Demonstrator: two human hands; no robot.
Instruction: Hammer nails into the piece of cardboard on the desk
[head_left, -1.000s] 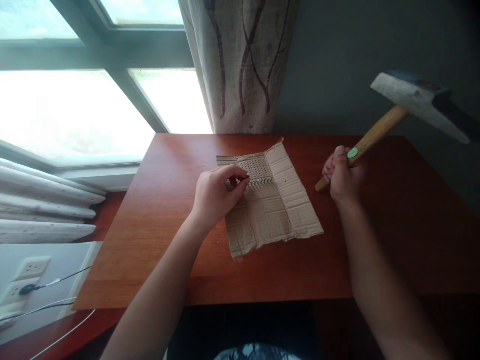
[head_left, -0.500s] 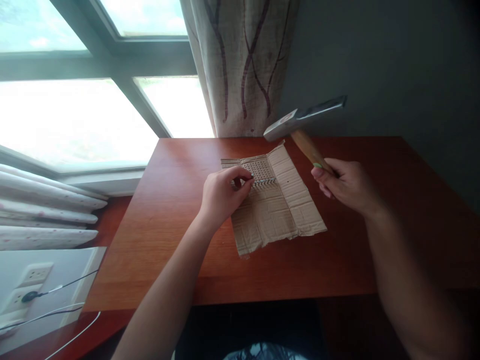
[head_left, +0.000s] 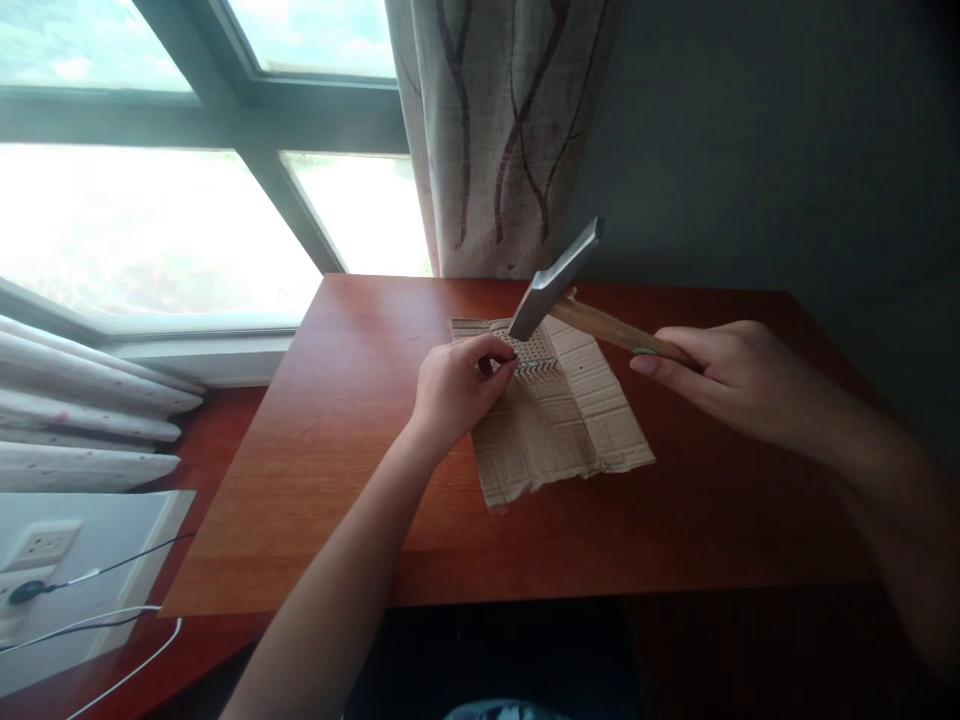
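My right hand is wrapped round the wooden handle of a hammer. Its steel head hangs tilted over the upper part of a creased cardboard sheet, close above my left fingertips. My left hand rests at the sheet's left side, with thumb and forefinger pinched together on what looks like a small nail, mostly hidden. Beside those fingertips a row of small nails stands in the cardboard. Behind the row lies a patch of small dark dots or holes, partly covered by the hammer head.
The cardboard lies on a reddish-brown wooden table. A patterned curtain and a window are behind it. At the lower left, cables run from a wall socket.
The hammer has come down and to the left, so its head is now over the cardboard near my left fingertips. My left hand keeps its pinch at the row. The view has shifted slightly.
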